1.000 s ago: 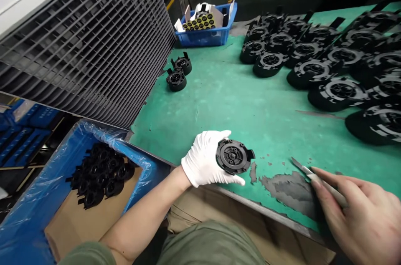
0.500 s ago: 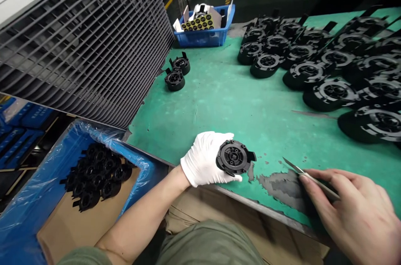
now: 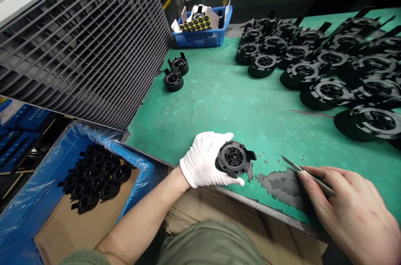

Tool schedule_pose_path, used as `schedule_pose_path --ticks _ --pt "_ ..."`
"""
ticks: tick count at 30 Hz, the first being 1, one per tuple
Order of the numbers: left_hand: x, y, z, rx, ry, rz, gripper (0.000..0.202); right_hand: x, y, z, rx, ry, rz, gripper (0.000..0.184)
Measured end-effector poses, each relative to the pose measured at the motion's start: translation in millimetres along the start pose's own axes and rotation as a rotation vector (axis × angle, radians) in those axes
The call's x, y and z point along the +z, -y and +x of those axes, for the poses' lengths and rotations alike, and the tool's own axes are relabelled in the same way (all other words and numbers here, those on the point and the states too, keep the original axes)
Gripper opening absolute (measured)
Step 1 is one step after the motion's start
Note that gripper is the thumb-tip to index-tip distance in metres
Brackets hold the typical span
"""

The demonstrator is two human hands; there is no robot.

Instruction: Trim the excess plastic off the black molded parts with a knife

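My left hand (image 3: 203,158), in a white glove, is closed around a round black plastic part (image 3: 233,158) with a ribbed face, held just above the near edge of the green table (image 3: 244,106). My bare right hand (image 3: 351,210) rests on the table at the lower right, fingers closed on a thin metal blade (image 3: 293,164) whose tip points left toward the part. A gap of worn grey tabletop lies between blade tip and part.
Several black round parts (image 3: 326,69) with silver rings cover the table's right rear. Two small black parts (image 3: 175,73) sit by a grey louvred panel (image 3: 81,44). A blue bin (image 3: 202,27) stands at the back. A blue-lined carton (image 3: 90,181) of black parts is at lower left.
My right hand with the blade has slid a little left toward the part. My left hand has tilted the part slightly; the view has shifted a little.
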State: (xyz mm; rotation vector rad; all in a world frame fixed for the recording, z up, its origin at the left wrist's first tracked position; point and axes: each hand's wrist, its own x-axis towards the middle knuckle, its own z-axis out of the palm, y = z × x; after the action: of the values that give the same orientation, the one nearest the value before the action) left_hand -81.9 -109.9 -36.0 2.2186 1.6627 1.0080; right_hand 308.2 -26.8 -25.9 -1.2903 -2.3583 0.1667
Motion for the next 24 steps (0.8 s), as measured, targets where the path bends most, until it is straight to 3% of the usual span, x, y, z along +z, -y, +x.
schedule_pose_path --ticks 8,18,22,24 --pt "-11.3 -5 5 -0.093 0.053 -0.063 0.135 1 0 1 -0.039 -0.012 -0.005 0.041" --pt "-9.4 -4 2 -0.074 0.026 -0.045 0.138 2 1 0 0.06 0.02 0.047 0.044" --pt "-9.8 -3 8 -0.075 0.006 -0.062 0.13 0 1 0 0.084 -0.007 0.095 0.049" --pt "-10.5 -8 9 -0.044 0.05 -0.092 0.119 -4 2 -4 0.166 -0.031 0.116 0.049"
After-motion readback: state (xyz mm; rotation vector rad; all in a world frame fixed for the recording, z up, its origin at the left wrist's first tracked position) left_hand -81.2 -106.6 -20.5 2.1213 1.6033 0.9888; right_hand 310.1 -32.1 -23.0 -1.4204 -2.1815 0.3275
